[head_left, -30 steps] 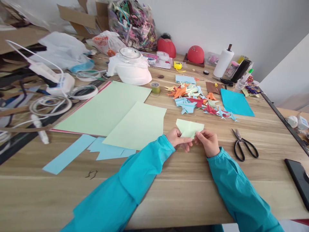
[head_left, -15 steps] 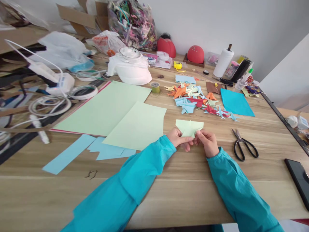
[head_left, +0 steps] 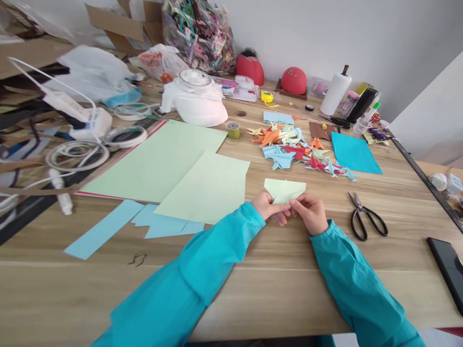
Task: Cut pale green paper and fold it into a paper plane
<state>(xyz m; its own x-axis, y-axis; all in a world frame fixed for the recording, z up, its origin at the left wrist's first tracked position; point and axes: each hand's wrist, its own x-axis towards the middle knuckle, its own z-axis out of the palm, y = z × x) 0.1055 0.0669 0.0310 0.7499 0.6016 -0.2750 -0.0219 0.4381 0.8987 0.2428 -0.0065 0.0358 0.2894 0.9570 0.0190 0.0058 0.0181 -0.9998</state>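
Between my two hands, above the wooden table, is a small piece of pale green folded paper (head_left: pixel 284 189), wide at its far edge and narrowing towards me. My left hand (head_left: pixel 268 206) pinches its near left side, thumb on top. On the near right side, my right hand (head_left: pixel 309 210) grips the same paper between thumb and fingers. Both thumbs come close together at the near edge, and the fingers underneath are partly hidden. Beyond the hands lies a pile of folded paper shapes (head_left: pixel 278 156) in blue, orange, red, yellow and green.
Scissors (head_left: pixel 360 214) with black handles lie right of my hands, a phone (head_left: pixel 447 270) farther right. Large green sheets (head_left: pixel 208 188) and blue paper strips (head_left: pixel 104 229) are at left. A turquoise sheet (head_left: pixel 356 152) sits beyond the scissors. Cables (head_left: pixel 77 156) clutter the far left.
My right thumb has shifted slightly left and down along the paper's near edge, closer to the left thumb. Both hands keep hold of the paper.
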